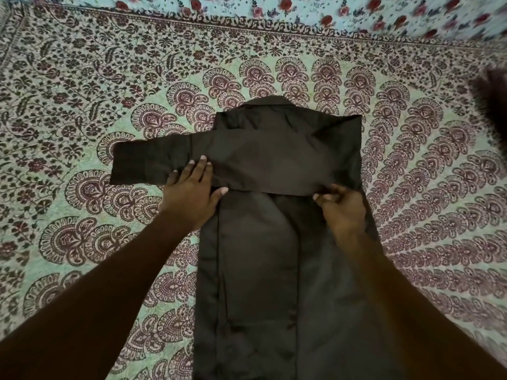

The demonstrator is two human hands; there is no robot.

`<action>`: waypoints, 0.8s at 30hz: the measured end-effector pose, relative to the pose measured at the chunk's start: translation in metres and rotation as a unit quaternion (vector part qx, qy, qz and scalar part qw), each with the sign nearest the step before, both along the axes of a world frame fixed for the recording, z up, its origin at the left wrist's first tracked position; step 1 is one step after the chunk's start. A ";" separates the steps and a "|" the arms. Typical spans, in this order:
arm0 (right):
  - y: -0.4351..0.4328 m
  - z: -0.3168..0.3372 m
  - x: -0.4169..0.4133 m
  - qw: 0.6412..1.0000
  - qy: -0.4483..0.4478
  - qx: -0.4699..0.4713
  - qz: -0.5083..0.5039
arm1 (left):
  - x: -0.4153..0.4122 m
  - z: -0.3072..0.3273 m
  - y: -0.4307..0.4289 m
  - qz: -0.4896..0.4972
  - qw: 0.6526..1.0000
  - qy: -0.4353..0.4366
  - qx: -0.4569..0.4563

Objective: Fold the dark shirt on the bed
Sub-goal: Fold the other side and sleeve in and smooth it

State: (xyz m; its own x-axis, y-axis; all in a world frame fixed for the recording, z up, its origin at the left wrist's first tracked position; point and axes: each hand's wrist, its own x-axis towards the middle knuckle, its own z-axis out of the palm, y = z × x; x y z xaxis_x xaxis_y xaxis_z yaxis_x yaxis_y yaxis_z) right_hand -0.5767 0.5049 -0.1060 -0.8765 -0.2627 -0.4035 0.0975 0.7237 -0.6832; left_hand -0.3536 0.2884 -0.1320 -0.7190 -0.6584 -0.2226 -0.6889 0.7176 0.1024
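Note:
The dark shirt (263, 270) lies lengthwise on the bed, collar at the far end, both sides folded in to a narrow strip. One sleeve (219, 160) is laid across the chest and sticks out to the left over the bedspread. My left hand (192, 190) rests flat with spread fingers on the sleeve's near edge at the shirt's left side. My right hand (343, 209) pinches the sleeve's near edge close to the shirt's right side.
A green bedspread (82, 105) with maroon paisley print covers the bed all round the shirt. A pale floral cloth (301, 12) runs along the far edge. A blurred dark shape (493, 100) sits at the right edge.

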 end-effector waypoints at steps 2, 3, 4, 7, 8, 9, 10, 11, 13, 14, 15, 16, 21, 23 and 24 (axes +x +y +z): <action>0.016 0.000 0.004 0.979 0.143 0.096 0.105 | -0.009 0.005 0.010 0.006 1.000 -0.012 -0.013; 0.023 0.000 0.007 0.964 0.189 0.138 0.123 | -0.014 0.008 0.016 -0.013 1.000 -0.005 -0.014; 0.029 -0.001 0.009 0.956 0.201 0.174 0.124 | -0.019 0.010 0.023 -0.050 0.999 0.007 -0.015; 0.045 -0.007 0.007 0.945 0.158 0.242 0.154 | -0.030 0.011 0.041 -0.137 0.991 0.002 0.005; 0.048 -0.010 0.006 0.941 0.153 0.241 0.182 | -0.034 0.009 0.044 -0.118 0.993 -0.018 0.015; 0.051 -0.011 0.005 0.934 0.155 0.239 0.214 | -0.038 0.009 0.046 -0.081 0.996 -0.036 0.026; 0.054 -0.011 0.005 0.926 0.161 0.235 0.248 | -0.043 0.009 0.049 -0.039 0.997 -0.054 0.036; 0.057 -0.009 0.006 0.917 0.165 0.235 0.278 | -0.048 0.010 0.051 -0.006 0.996 -0.074 0.043; 0.065 -0.005 0.009 0.911 0.162 0.237 0.298 | -0.060 0.016 0.057 0.028 0.994 -0.093 0.057; 0.071 -0.003 0.011 0.915 0.165 0.235 0.282 | -0.065 0.020 0.062 0.025 0.995 -0.080 0.058; 0.079 -0.001 0.012 0.923 0.163 0.241 0.254 | -0.070 0.023 0.069 0.004 0.997 -0.054 0.053; 0.088 0.000 0.015 0.930 0.154 0.252 0.219 | -0.075 0.025 0.077 -0.034 0.998 -0.031 0.046; 0.133 -0.001 0.044 0.919 0.118 0.275 0.255 | -0.078 0.014 0.104 -0.128 0.983 -0.089 0.095; 0.155 0.000 0.055 0.913 0.127 0.272 0.278 | -0.077 0.010 0.108 -0.113 0.981 -0.119 0.101; 0.166 0.000 0.058 0.923 0.126 0.267 0.247 | -0.079 0.010 0.109 -0.106 0.981 -0.130 0.097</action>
